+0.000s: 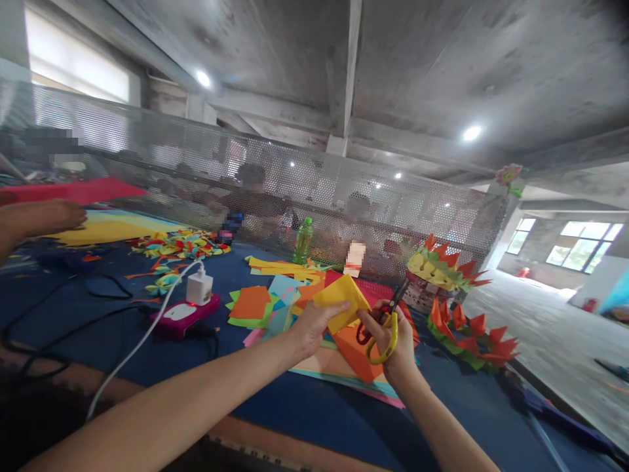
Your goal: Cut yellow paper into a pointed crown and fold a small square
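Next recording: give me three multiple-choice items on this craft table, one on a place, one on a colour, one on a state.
1. Where does the green bottle stand?
A. By the mesh partition
B. On the white charger
C. In the left hand

2. What colour is the paper held in the left hand?
A. Blue
B. Yellow
C. White

3. What is the right hand doing?
A. Resting flat and empty
B. Holding a cable
C. Gripping yellow-handled scissors

Answers:
1. A, the bottle sits at the far table edge against the mesh.
2. B, the sheet pinched by the left fingers is yellow.
3. C, fingers pass through the scissor loops, blades pointing up beside the sheet.
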`<state>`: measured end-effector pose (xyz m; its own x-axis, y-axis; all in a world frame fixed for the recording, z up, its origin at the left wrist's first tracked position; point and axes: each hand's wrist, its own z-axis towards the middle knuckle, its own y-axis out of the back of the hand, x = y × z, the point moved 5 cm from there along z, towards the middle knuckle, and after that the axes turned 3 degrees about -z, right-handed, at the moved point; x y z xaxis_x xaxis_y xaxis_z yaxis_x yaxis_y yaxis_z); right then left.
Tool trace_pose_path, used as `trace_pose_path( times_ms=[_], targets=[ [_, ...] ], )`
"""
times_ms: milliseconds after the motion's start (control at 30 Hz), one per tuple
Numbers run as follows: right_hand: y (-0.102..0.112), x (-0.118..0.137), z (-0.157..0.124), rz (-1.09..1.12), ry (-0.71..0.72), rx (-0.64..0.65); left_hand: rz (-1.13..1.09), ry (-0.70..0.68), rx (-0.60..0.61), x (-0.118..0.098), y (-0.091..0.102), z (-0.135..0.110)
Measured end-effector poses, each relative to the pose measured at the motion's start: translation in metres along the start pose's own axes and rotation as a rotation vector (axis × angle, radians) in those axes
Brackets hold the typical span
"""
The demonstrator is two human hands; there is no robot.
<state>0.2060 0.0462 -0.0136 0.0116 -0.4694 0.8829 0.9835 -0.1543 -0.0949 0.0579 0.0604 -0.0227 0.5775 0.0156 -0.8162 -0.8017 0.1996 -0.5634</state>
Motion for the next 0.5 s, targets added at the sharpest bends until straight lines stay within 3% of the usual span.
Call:
trace_pose_path(
  times_ms=[167, 300, 500],
  targets=[
    [0.001, 0.001, 0.001, -0.012, 0.006, -0.007, -0.031, 0.050, 0.008, -0.003, 0.003, 0.005],
    [0.004, 0.000, 0.001, -0.002, 0.014, -0.022, 0.037, 0.036, -0.014, -0.021, 0.019, 0.017],
    [0.001, -0.010, 0.002, -0.027, -0.040, 0.039, 0.334, -0.003, 0.053, -0.038, 0.034, 0.027]
  ],
)
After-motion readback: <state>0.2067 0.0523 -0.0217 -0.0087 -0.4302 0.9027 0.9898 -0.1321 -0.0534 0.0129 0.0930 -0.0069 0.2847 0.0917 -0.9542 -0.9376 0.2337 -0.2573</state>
